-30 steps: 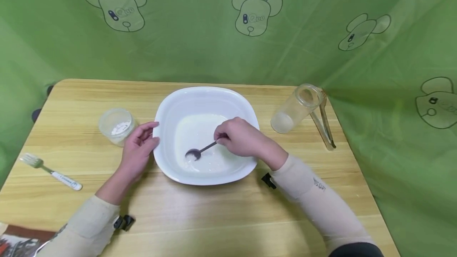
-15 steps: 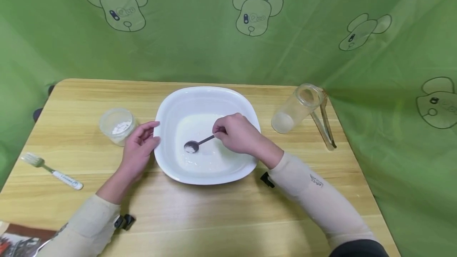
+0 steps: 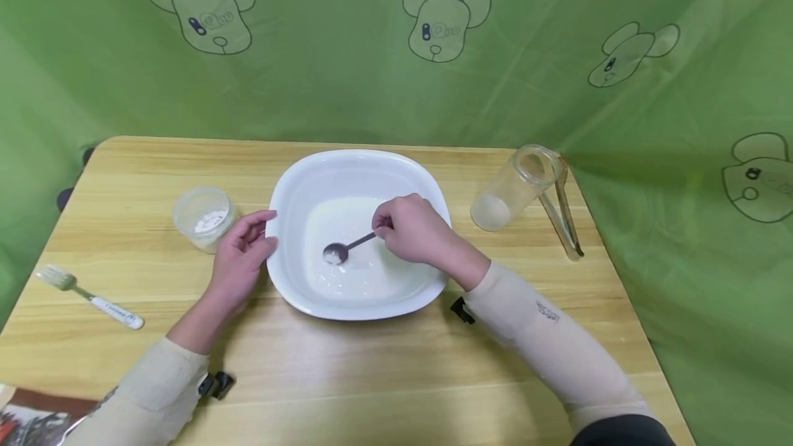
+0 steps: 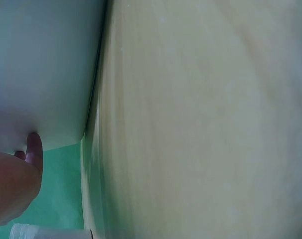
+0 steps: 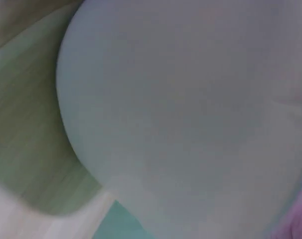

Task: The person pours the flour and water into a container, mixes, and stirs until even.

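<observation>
My right hand pinches the handle of a dark metal spoon over the inside of a white basin. Some white powder lies in the spoon's bowl, which is low above the basin's bottom, where small glints show. My left hand holds the basin's left rim with thumb and fingers. In the left wrist view, a fingertip meets the basin's outer wall. The basin's wall fills most of the right wrist view. Close behind my left hand stands a small clear jar with white powder in it.
At the right, a tall clear glass stands with a little whitish content at its base. Metal tongs lie beside it. A fork with a white handle lies far left. A brown packet sits at the front left corner.
The spoon has risen slightly from the basin's bottom, shifted a little left and then back right, with my right hand following. My left hand and the basin have stayed put.
</observation>
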Tool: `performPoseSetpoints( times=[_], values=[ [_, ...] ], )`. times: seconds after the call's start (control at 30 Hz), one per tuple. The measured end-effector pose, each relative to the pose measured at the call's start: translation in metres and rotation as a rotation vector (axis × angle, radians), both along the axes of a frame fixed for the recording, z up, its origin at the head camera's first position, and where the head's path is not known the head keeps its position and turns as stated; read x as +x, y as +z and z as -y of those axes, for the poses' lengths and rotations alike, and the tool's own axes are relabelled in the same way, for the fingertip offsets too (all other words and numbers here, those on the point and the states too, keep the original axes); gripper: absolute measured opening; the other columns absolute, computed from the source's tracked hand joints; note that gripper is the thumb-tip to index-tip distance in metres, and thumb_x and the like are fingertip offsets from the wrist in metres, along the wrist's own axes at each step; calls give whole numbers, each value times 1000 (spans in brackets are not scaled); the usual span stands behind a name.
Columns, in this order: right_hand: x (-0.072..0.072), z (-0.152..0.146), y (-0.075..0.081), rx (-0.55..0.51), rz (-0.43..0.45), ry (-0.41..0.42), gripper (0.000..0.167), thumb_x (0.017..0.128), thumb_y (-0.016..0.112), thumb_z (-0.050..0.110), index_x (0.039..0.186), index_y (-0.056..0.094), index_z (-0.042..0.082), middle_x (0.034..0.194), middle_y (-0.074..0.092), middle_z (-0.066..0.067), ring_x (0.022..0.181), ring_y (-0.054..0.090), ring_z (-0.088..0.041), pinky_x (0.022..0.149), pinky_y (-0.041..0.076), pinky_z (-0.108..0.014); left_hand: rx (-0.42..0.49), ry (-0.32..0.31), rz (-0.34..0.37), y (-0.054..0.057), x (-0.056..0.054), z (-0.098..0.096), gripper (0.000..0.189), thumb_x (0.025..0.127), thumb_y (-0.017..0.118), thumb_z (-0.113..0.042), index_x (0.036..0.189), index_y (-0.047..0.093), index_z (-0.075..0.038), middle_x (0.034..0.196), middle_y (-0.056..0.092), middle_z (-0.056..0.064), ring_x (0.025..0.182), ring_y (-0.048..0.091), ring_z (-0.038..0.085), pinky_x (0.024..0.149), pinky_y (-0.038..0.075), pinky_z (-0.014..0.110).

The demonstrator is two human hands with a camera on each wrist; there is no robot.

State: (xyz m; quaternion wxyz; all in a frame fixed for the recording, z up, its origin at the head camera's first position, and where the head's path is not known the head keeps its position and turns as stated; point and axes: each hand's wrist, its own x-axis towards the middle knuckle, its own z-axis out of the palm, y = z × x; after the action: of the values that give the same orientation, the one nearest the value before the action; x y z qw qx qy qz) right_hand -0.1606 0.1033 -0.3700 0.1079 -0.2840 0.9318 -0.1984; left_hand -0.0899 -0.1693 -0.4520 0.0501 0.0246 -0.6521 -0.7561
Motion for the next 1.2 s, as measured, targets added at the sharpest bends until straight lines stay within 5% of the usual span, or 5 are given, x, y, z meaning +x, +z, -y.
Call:
performPoseSetpoints(
  times=[0.3, 0.43, 0.6, 0.9, 1.2],
  values=[
    [3, 2, 0, 8, 144, 108, 17, 90, 68, 6, 78, 73, 17, 68, 63, 8, 66, 54, -12, 66, 48, -28, -1, 2, 1, 0, -1, 1, 43, 90, 52, 15, 133, 51, 12, 134, 53, 28, 115, 57, 19, 98, 50, 24],
    [-2, -10, 12, 100, 129, 31, 20, 87, 66, 4, 73, 72, 18, 67, 62, 7, 68, 55, -15, 64, 48, -29, -5, 1, 6, 0, -1, 1, 43, 90, 52, 14, 133, 51, 11, 133, 53, 28, 115, 57, 19, 97, 50, 23],
    [-6, -9, 10, 48, 39, -88, 16, 87, 64, 4, 80, 74, 13, 71, 64, 6, 67, 57, -16, 63, 50, -30, -10, 0, 8, 0, 0, 1, 42, 91, 53, 13, 133, 52, 11, 132, 54, 27, 114, 58, 19, 98, 50, 24],
    [-3, -11, 13, 76, 147, 143, 18, 88, 68, 4, 75, 74, 17, 66, 60, 9, 66, 53, -14, 66, 47, -28, 0, 2, 18, 1, 1, 1, 42, 91, 52, 14, 133, 51, 11, 132, 54, 26, 112, 58, 19, 96, 51, 23],
    [-11, -37, 25, 160, -48, -148, 20, 85, 62, 1, 76, 73, 15, 73, 65, 3, 72, 58, -23, 67, 50, -35, -2, 3, 21, 1, 0, 0, 42, 91, 53, 14, 133, 52, 10, 131, 55, 24, 113, 58, 19, 96, 51, 23]
  ],
)
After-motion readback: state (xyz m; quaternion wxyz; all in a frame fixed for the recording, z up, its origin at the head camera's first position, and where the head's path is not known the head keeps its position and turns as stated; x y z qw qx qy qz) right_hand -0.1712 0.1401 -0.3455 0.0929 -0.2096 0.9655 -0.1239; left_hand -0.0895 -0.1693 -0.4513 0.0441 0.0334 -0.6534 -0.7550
